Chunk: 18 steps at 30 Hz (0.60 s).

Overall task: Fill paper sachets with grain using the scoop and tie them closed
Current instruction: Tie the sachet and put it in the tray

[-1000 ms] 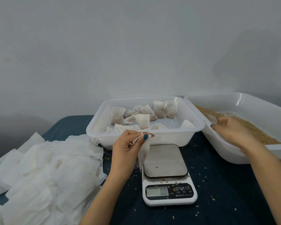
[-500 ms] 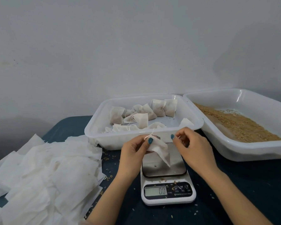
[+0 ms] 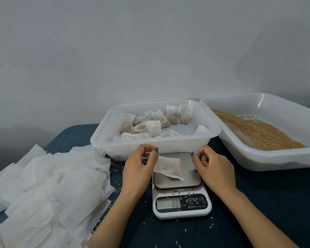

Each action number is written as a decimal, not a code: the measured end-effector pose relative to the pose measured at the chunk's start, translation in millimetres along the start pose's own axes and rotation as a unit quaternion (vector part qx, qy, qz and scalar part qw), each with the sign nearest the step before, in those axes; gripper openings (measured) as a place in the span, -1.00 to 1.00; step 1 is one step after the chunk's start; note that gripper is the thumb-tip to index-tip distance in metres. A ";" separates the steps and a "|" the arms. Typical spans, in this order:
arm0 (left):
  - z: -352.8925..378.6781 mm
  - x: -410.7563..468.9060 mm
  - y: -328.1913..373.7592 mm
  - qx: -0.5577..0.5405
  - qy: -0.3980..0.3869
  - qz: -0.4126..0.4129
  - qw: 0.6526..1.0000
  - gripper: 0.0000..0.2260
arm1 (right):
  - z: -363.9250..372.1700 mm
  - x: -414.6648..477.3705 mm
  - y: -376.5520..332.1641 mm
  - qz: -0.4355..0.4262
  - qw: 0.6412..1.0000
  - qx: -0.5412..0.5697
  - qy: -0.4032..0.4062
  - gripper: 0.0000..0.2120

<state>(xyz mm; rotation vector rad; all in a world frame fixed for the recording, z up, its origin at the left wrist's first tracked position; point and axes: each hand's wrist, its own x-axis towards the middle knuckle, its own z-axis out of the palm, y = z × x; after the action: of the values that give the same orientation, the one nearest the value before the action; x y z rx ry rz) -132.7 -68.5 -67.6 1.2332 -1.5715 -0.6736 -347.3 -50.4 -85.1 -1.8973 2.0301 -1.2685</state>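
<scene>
A filled paper sachet (image 3: 169, 168) hangs over the plate of the scale (image 3: 182, 205). My left hand (image 3: 139, 171) pinches its gathered neck between thumb and fingers. To the right, my right hand (image 3: 212, 169) has thumb and fingers curled in a pinch a short way from the sachet, apparently on its thin drawstring, which barely shows. Brown grain (image 3: 258, 131) lies in the white tray (image 3: 279, 158) at the right. I cannot make out the scoop.
A white tray (image 3: 150, 141) behind the scale holds several tied sachets (image 3: 171, 115). A big pile of empty paper sachets (image 3: 43, 185) covers the table's left side. Loose grains dot the dark blue tabletop (image 3: 267, 203). The scale reads 0.0.
My right hand left the grain tray, came to the sachet's neck, then drew away to the right. The sachet swung from hanging straight down to lying slanted over the scale plate.
</scene>
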 end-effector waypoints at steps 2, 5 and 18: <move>-1.2 0.9 -0.4 0.010 0.009 -0.014 1.000 -0.67 | -1.0 -0.2 0.2 -0.002 1.000 -0.005 0.007 -0.79; -2.3 2.4 0.3 0.015 0.022 -0.024 0.999 -0.66 | -2.2 1.2 0.7 0.001 1.000 0.000 0.021 -0.77; -5.0 1.9 1.8 0.084 0.025 -0.032 0.996 -0.65 | -2.1 0.8 0.6 -0.010 1.000 -0.008 0.028 -0.76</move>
<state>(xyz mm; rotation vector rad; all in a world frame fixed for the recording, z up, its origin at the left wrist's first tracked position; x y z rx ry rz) -128.8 -69.0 -63.5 1.4190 -1.5770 -0.5559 -349.2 -50.1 -83.8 -1.9152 2.0595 -1.3270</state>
